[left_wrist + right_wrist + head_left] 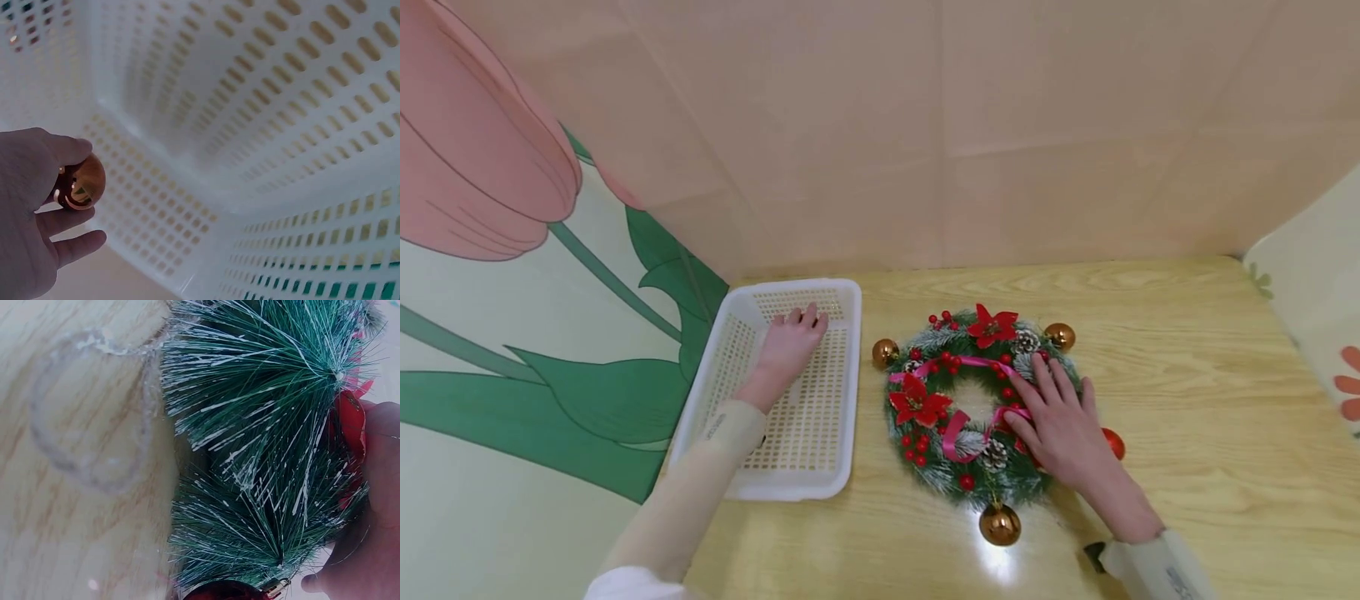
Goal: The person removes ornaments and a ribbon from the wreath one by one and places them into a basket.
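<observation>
Left hand [793, 337] was down in the white basket [854, 375], toward its far end, grip pinching a shiny brown ball [82, 182] between thumb and fingers. From the head the back of that hand blocked most of the ball; only the left wrist view showed it plainly, with the basket's slotted walls around it. Right hand [1063, 425] lay on the right side of the wreath [938, 467], grip spread, fingers resting over the greenery and hiding part of it. The wreath lay flat on the bench [1195, 400], right of the basket, a narrow strip of bench between them. Basket's left edge sat close against the flower-print wall [580, 392]; to the right of the wreath the bench ran on a good way. Pink ribbon [953, 435] crossed the wreath, its right end lost under the fingers. A red ball [1114, 443] was partly covered by the right hand. Right wrist view alone showed a pale see-through loop [39, 428] on the bench beside the needles, blurred; it also caught a red petal [352, 425] against a finger. Both forearms cut off at frame bottom. Small black piece [1096, 557] by the right cuff, couldn't make out what.
</observation>
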`<state>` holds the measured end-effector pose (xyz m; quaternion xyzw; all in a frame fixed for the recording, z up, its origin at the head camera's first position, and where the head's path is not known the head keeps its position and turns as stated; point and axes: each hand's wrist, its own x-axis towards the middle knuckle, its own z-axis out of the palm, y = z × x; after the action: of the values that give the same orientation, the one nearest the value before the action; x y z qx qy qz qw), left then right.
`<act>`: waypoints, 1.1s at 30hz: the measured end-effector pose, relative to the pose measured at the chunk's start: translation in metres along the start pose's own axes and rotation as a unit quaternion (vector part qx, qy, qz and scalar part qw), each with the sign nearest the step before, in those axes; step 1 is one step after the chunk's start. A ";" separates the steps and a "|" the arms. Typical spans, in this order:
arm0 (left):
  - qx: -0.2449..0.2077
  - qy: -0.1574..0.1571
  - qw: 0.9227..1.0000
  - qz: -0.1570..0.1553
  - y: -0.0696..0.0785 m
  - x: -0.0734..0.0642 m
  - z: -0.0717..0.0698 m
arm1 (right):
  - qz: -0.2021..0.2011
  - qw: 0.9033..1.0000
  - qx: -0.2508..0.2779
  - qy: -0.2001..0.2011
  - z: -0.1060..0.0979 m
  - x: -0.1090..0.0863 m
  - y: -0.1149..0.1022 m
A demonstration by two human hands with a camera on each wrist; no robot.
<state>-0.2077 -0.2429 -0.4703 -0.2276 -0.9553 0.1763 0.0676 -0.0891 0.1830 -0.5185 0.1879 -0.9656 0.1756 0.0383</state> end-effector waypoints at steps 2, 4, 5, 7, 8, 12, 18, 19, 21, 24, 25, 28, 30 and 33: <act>0.000 0.000 1.000 0.006 0.004 0.000 0.010 | -0.002 1.000 -0.002 0.001 0.000 0.000 0.000; -0.007 0.004 1.000 0.009 0.007 -0.001 0.018 | -0.003 1.000 -0.005 0.001 0.000 -0.001 -0.001; -0.009 0.006 1.000 0.010 0.009 -0.002 0.021 | -0.004 1.000 -0.006 0.000 0.000 -0.001 -0.001; -0.017 -0.001 1.000 0.010 0.011 -0.003 0.028 | -0.004 1.000 -0.010 -0.003 0.001 -0.001 -0.002; -0.020 -0.006 1.000 0.009 0.011 -0.004 0.031 | -0.003 1.000 -0.011 -0.005 0.001 -0.001 -0.002; -0.026 -0.041 0.999 -0.005 0.015 -0.006 0.039 | -0.001 1.000 -0.013 -0.009 0.002 -0.002 -0.003; -0.034 -0.057 0.997 -0.033 0.019 -0.001 0.039 | -0.002 1.000 -0.004 0.011 0.002 -0.002 -0.002; -0.038 -0.059 0.997 -0.039 0.019 -0.001 0.038 | -0.003 1.000 -0.003 0.014 0.002 -0.002 -0.002; -0.049 -0.062 0.996 -0.051 0.019 -0.002 0.035 | -0.003 1.000 -0.003 0.017 0.003 -0.002 -0.002; -0.063 -0.057 0.994 -0.066 0.019 -0.004 0.028 | -0.001 1.000 -0.001 0.013 0.003 -0.002 -0.002; -0.063 -0.055 0.994 -0.069 0.019 -0.005 0.025 | 0.000 1.000 -0.003 0.010 0.003 -0.003 -0.002; -0.059 -0.040 0.994 -0.077 0.019 -0.006 0.014 | 0.004 1.000 -0.004 0.003 0.002 -0.003 -0.002; -0.053 -0.026 0.995 -0.083 0.020 -0.006 0.006 | 0.005 1.000 -0.005 0.001 0.001 -0.003 -0.002; -0.053 -0.007 0.994 -0.091 0.024 -0.006 -0.011 | 0.003 1.000 -0.008 0.002 0.000 -0.002 -0.002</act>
<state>-0.1900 -0.2223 -0.4696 -0.1422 -0.9804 0.1199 0.0645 -0.0862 0.1824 -0.5184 0.1839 -0.9676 0.1682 0.0415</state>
